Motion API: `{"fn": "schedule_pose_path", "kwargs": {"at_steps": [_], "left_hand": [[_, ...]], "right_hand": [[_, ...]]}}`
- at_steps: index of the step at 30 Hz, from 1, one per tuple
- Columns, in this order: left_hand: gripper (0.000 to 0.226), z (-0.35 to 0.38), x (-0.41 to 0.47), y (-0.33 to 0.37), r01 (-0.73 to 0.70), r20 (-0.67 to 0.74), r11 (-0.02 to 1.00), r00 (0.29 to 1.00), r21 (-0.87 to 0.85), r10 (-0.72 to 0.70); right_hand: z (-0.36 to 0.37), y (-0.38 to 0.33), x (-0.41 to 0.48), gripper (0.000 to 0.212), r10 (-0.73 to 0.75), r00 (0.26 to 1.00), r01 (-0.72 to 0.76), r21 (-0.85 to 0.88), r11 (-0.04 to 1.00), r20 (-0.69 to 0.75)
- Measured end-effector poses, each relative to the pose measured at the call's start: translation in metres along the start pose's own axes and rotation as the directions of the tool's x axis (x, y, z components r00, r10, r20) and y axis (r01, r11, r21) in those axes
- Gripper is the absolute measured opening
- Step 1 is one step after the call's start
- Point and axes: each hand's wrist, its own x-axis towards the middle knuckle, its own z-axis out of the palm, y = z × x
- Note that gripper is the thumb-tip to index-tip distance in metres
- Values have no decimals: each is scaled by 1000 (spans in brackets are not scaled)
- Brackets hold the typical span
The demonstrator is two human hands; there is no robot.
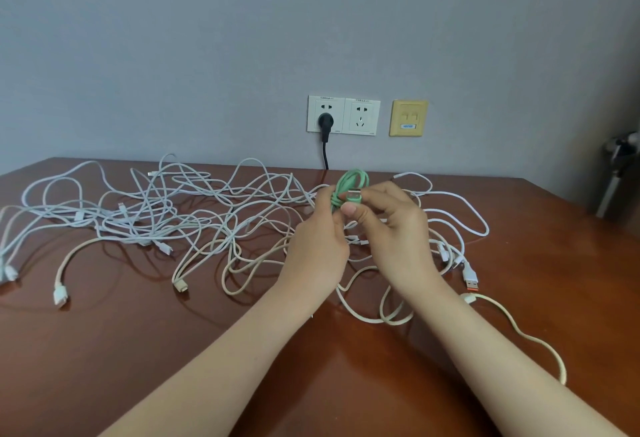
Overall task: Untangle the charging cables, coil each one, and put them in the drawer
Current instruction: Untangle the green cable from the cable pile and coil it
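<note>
The mint-green charging cable is gathered into a small coil, held up above the middle of the table between both hands. The left hand rises from below with its fingers curled round the coil's bundled strands. The right hand comes in from the side, thumb and forefinger pinching the cable's metal USB plug against the loops. Beneath and around them, a tangle of white cables and beige cables sprawls over the brown wooden table. An orange-tipped connector lies right of the hands. Behind, a black plug sits in the wall socket.
</note>
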Motion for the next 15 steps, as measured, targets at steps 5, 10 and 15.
{"fn": "schedule_pose_path", "kwargs": {"at_steps": [5,10,15], "left_hand": [[35,8,-4,3,-29,-64,994,998,-104,23],[42,13,-7,2,-74,-86,994,994,-85,67],[34,7,3,-5,-122,-232,987,968,-109,94]], "right_hand": [[4,-9,-4,16,152,980,-138,110,984,-129],[1,-11,-3,29,303,943,-271,210,940,-139],[1,-14,-3,22,222,972,-207,169,964,-78]]}}
